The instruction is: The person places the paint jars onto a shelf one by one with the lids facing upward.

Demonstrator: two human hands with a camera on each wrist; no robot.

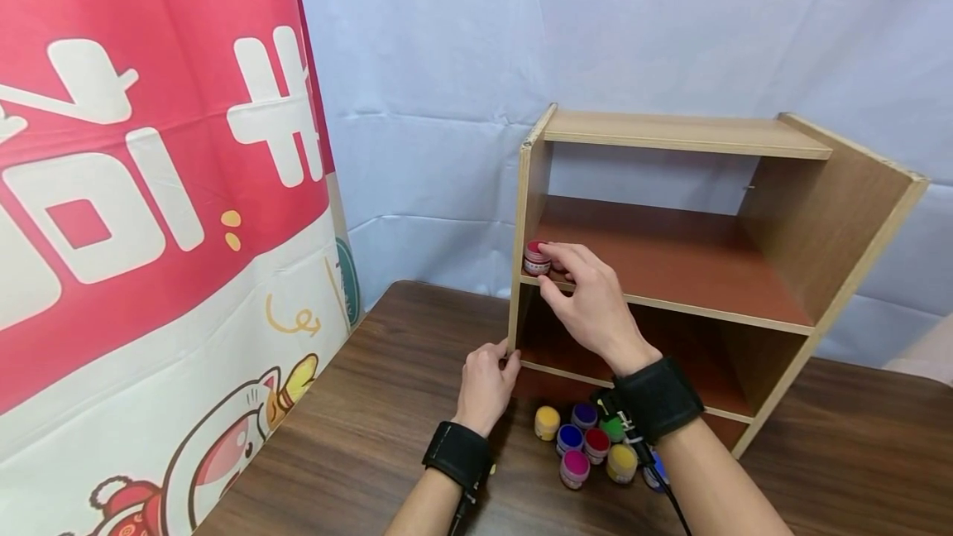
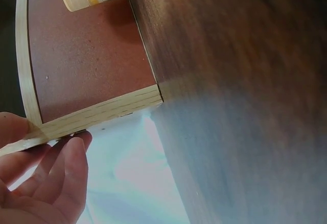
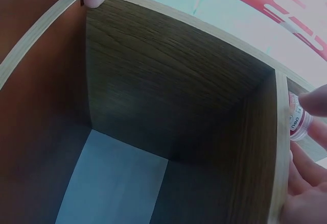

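A small jar with a red lid stands upright at the left front corner of the middle shelf. My right hand is beside it, a fingertip touching the lid's right side while the thumb sits lower, near the shelf edge. In the right wrist view, fingers partly cover the jar. Lower down, my left hand grips the front edge of the wooden shelf unit's left side panel. The left wrist view shows thumb and fingers on either side of that panel.
Several paint jars with coloured lids cluster on the brown table before the unit, partly under my right forearm. A yellow jar stands at their left. A pale blue cloth hangs behind; a printed red-and-white banner hangs at left.
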